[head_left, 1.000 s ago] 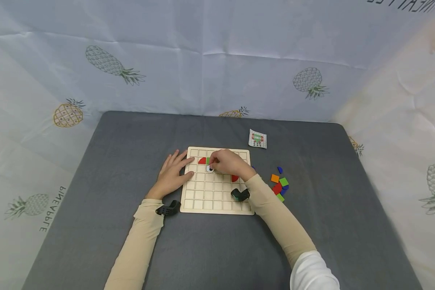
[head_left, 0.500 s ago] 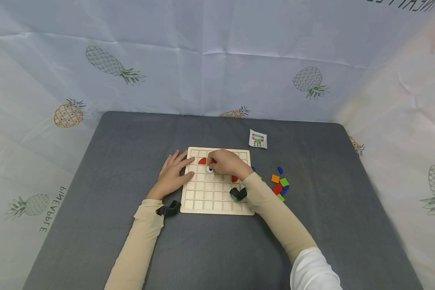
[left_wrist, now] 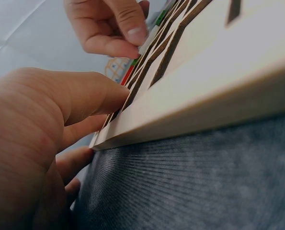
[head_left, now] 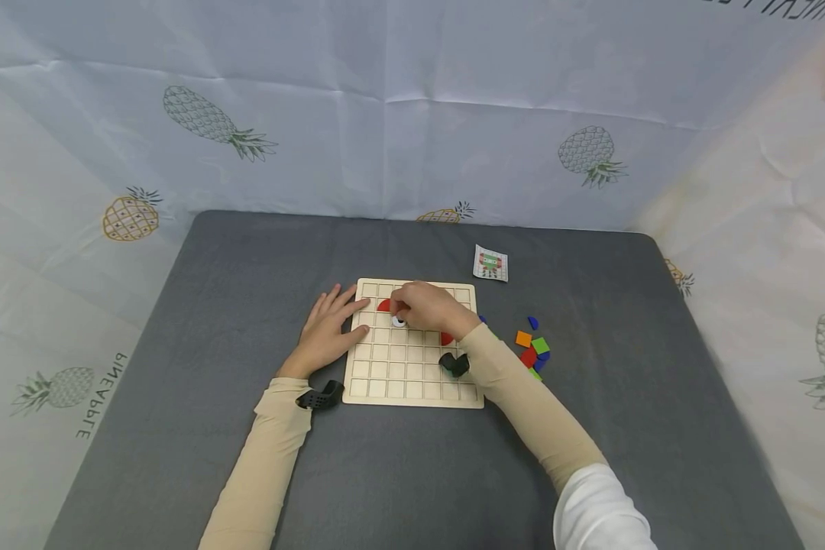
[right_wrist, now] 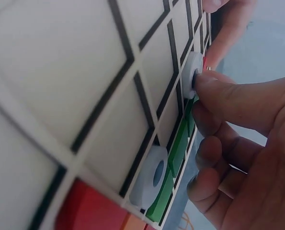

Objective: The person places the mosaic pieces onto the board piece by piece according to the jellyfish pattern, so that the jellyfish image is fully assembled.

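Observation:
A pale wooden grid board [head_left: 396, 372] lies on the dark table. My left hand [head_left: 325, 336] is spread at its left side, with thumb and fingertips on the edge. Over the board's upper part, my right hand [head_left: 428, 307] pinches a white disc with a dark centre [right_wrist: 192, 72], like an eye, set low at the grid. Beside it in the right wrist view are green pieces [right_wrist: 178, 148] and a second white disc [right_wrist: 148, 177]. A red curved piece [head_left: 383, 305] sits left of my right fingers, and another red piece [head_left: 447, 338] shows under the wrist.
Right of the board lie loose pieces: an orange square [head_left: 523, 339], a green square [head_left: 540, 346], a red piece [head_left: 528, 357] and a blue half-round [head_left: 533, 323]. A small printed card [head_left: 490, 263] lies behind them. Patterned cloth hangs behind the table.
My right hand has shifted slightly left and its fingers now cover the green piece beside the red one. My left hand stays in place.

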Demonstrator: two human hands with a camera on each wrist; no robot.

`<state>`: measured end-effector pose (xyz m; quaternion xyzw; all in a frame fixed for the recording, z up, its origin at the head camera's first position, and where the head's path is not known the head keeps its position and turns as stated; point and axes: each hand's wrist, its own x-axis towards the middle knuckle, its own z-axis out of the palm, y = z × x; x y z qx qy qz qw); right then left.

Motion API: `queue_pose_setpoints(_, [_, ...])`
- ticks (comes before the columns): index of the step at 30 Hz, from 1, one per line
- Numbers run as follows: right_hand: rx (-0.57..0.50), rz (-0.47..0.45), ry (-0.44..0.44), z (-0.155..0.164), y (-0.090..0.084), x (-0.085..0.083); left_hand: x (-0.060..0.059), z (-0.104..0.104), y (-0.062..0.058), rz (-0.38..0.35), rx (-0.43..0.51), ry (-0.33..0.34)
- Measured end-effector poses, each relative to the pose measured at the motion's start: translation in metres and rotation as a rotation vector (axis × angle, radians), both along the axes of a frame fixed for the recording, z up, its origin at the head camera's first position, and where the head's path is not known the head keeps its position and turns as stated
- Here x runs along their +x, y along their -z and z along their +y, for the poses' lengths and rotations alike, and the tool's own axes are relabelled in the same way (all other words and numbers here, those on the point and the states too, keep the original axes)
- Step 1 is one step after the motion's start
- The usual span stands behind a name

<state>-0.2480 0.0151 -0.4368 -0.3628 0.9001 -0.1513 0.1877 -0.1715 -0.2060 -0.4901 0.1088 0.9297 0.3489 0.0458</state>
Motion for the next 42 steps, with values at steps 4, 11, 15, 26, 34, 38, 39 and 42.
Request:
queue_pose_setpoints(4, [-0.001, -0.009, 0.006, 0.001, 0.000, -0.001, 0.000, 0.001, 0.000, 0.003, -0.003, -0.002])
queue_pose_setpoints(11, [-0.015, -0.024, 0.011, 0.004, 0.001, 0.001, 0.000, 0.001, -0.001, -0.004, 0.003, -0.006])
queue_pose_setpoints(15, [-0.009, -0.040, 0.015, 0.006, -0.003, 0.005, 0.000, 0.001, -0.001, -0.006, 0.000, -0.006])
queue_pose_setpoints(26, [-0.053, -0.144, 0.061, 0.030, -0.014, 0.017, 0.000, 0.001, 0.000, -0.001, 0.006, -0.003])
queue_pose_setpoints(34, [-0.121, -0.115, 0.111, 0.073, -0.026, 0.019, 0.001, 0.002, -0.001, 0.004, 0.012, 0.002])
queue_pose_setpoints(38, [-0.137, -0.097, 0.176, 0.099, -0.032, 0.020, 0.001, 0.001, -0.001, 0.005, 0.012, 0.003])
queue_pose_setpoints(39, [-0.142, -0.095, 0.192, 0.105, -0.033, 0.020, 0.001, 0.001, 0.000, 0.006, 0.011, 0.003])
queue_pose_setpoints(42, [-0.152, -0.078, 0.238, 0.122, -0.034, 0.019, 0.001, 0.000, 0.001, 0.005, 0.012, 0.000])
